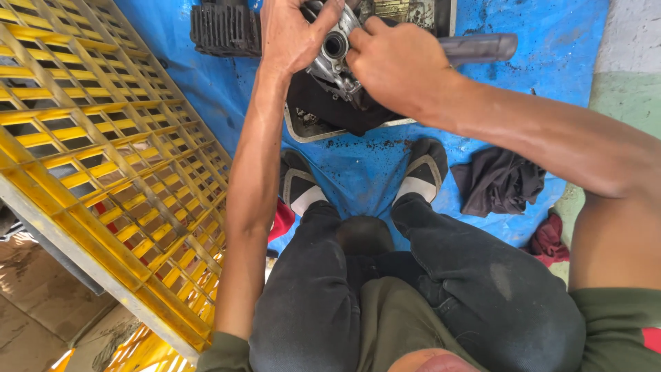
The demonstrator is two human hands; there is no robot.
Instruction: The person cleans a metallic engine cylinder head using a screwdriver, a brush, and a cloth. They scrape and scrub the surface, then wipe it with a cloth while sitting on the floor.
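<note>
head view, looking straight down past the knees. left hand (292,34) wraps the left side of a grey metal engine part (335,58), fingers curled over its top edge, grip clamped on it. right hand (396,62) presses against the right side of the same part, thumb and fingertips closed on it near a round bore in the casting. the part is held up between both hands, above a shallow metal tray (303,132) that sits on a blue tarp (358,172) spread on the floor. a black cloth (323,103) lies in the tray under the part. behind the right hand a grey tube or handle (482,47) sticks out to the right; cannot tell whether the hand holds it or it just lies behind. top left of the tarp, a black finned block (224,31), dirty, just beside the left wrist. tarp speckled with dark grit in front of the tray. both feet in black and white shoes (299,186) planted on the tarp, near the tray's front edge, the person squatting in dark trousers. right of the right shoe, a crumpled dark rag (497,180) on the tarp; a red cloth (549,240) lies near it at the tarp's edge. to the left, a yellow grid rack (103,158) lies tilted along the tarp's side, well apart from the hands.
</note>
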